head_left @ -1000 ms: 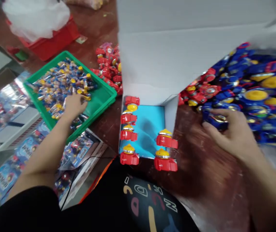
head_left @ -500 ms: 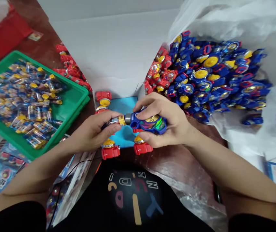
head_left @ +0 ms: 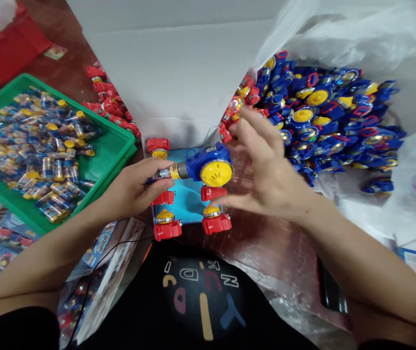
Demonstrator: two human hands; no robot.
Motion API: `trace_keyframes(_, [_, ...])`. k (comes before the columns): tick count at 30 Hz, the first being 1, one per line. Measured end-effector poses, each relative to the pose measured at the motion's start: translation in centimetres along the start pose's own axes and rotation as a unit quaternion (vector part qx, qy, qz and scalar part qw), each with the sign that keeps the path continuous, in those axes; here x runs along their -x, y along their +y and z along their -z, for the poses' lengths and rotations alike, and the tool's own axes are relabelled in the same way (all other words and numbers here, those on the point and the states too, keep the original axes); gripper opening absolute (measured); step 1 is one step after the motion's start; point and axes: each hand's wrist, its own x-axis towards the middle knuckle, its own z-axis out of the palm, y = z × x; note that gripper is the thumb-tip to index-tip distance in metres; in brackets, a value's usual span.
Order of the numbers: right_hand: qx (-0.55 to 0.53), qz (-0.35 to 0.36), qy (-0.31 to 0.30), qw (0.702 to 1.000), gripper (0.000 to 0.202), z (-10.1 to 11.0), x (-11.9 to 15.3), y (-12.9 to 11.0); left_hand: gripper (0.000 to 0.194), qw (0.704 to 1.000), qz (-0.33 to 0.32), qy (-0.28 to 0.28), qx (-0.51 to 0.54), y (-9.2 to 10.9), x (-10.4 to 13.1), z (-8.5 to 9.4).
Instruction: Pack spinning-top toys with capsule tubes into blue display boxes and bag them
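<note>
My left hand (head_left: pixel 138 187) pinches a small clear tube (head_left: pixel 164 174) with a yellow end, which is joined to the grey neck of a blue toy (head_left: pixel 208 165). The toy's round yellow face points up. Just right of it, my right hand (head_left: pixel 262 170) is apart from the toy with its fingers spread and nothing in them. Below the toy lies a light blue box (head_left: pixel 189 206) with red toys along its sides, among them one at the lower left (head_left: pixel 167 229) and one at the lower right (head_left: pixel 217 223).
A green tray (head_left: pixel 116 160) of small tubes stands at the left. Many blue toys (head_left: pixel 317 121) are heaped at the right, beside red toys (head_left: pixel 242 99). A white board (head_left: pixel 178 73) rises behind the blue box. A red bag (head_left: pixel 14 48) lies at the upper left.
My right hand has let go of the blue toy, opened and moved to the right. The toy has turned, so its yellow face shows, and it stays joined to the tube in my left hand.
</note>
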Motion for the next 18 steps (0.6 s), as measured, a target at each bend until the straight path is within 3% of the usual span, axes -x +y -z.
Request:
trace_keyframes(3, [0.112, 0.052, -0.034, 0.992, 0.05, 1.5, 0.1, 0.4, 0.027, 0.996, 0.025, -0.035, 0.072, 0.5, 0.0, 0.3])
trace_keyframes(5, [0.096, 0.008, -0.021, 0.995, 0.053, 1.4, 0.0, 0.1, 0.029, 1.0, -0.011, -0.002, 0.015, 0.7, 0.3, -0.1])
trace_keyframes(7, [0.025, -0.073, -0.008, 0.997, 0.055, 0.8, -0.2, -0.4, 0.033, 0.991, -0.065, 0.062, -0.1, 0.6, 0.7, -0.7])
trace_keyframes(9, [-0.1, -0.166, -0.023, 0.981, 0.048, 0.1, -0.7, -1.1, 0.04, 0.968, -0.094, 0.106, -0.205, 0.4, 1.0, -1.3])
trace_keyframes(12, [-0.211, -0.234, -0.029, 0.949, 0.054, -0.2, -1.8, -1.4, 0.045, 0.954, -0.083, 0.119, -0.263, -0.4, 0.7, -1.8])
trace_keyframes(15, [-0.191, -0.224, 0.029, 0.955, 0.053, 0.0, -3.1, -0.4, 0.05, 0.966, -0.058, 0.116, -0.222, -1.7, -0.5, -1.7])
trace_keyframes(18, [-0.078, -0.165, 0.07, 0.981, 0.067, 0.0, -4.2, 2.2, 0.063, 0.979, -0.035, 0.113, -0.168, -3.9, -1.5, -1.4])
